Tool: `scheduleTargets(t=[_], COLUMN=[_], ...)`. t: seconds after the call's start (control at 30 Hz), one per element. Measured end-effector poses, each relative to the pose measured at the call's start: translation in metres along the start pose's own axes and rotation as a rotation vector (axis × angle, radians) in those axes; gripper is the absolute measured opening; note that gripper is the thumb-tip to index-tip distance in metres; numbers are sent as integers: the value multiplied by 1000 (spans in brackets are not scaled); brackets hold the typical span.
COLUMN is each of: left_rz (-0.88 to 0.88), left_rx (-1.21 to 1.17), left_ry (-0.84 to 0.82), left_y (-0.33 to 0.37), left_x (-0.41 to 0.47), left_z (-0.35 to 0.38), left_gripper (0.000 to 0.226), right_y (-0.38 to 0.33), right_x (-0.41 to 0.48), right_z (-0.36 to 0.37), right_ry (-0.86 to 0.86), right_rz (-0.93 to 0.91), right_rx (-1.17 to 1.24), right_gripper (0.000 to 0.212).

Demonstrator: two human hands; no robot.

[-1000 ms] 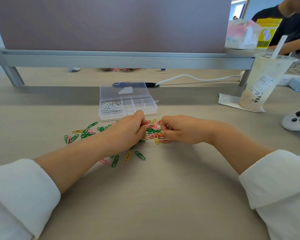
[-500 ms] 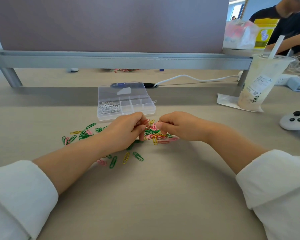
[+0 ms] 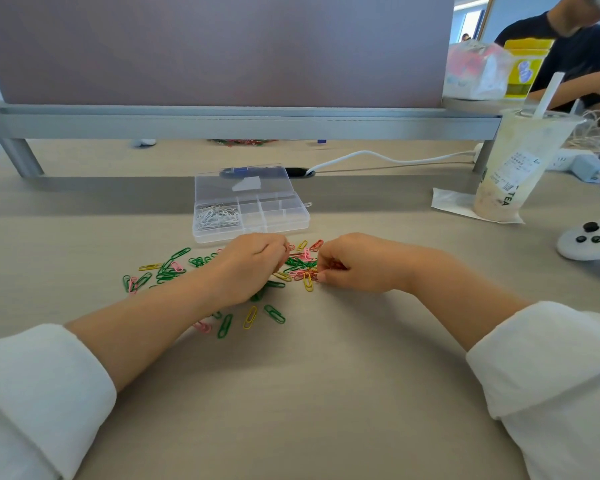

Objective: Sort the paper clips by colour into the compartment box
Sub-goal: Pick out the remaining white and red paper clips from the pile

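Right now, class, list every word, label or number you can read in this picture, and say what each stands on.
"TEA": printed sideways low on the plastic drink cup.
White label on the same cup: print too small to read.
Yellow jar: blue mark, blurred, unreadable.
Plastic bag beside it: red print, too blurred to read.
Compartment box: no text visible.

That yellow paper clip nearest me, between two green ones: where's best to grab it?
Pinch the yellow paper clip across its two long sides, coming straight down from above. It lies flat on the table, touching no other clip, so fingertips probably fit either side.
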State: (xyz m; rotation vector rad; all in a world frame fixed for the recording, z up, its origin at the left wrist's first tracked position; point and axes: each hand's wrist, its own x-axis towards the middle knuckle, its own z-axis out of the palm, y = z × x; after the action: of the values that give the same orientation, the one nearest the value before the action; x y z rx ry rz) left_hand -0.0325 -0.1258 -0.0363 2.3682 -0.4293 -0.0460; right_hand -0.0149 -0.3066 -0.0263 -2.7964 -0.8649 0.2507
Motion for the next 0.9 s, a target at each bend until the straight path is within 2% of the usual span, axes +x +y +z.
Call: scheduleTargets(t=[0.2,0.27,0.4,0.5,0.6,0.77,0.9], left_rz=[49,56,31,24,45,133,155], left_rx=[211,241,186,139,166,358,525], left_ry=[46,71,105,134,137,144,88], left_y=[3,0,-8,-9,-4,-5,-6], left_x=[1,3,6,8,7,4,3], left_z=[2,3,6,7,6,7,6], left_gripper=[49,45,26,26,24,23,20], right_y=[1,2,2,3,5,5,4], right_x=[1,2,5,6,6,2,0], right_z=[3,4,6,3,3,3,-1], right_ry=[83,114,158,169,186,180,140], right_rz=[48,61,91,114,105,45,23], right_rx=[139,230,369,327,303,242,147], right_gripper=[11,6,24,25,18,12,8])
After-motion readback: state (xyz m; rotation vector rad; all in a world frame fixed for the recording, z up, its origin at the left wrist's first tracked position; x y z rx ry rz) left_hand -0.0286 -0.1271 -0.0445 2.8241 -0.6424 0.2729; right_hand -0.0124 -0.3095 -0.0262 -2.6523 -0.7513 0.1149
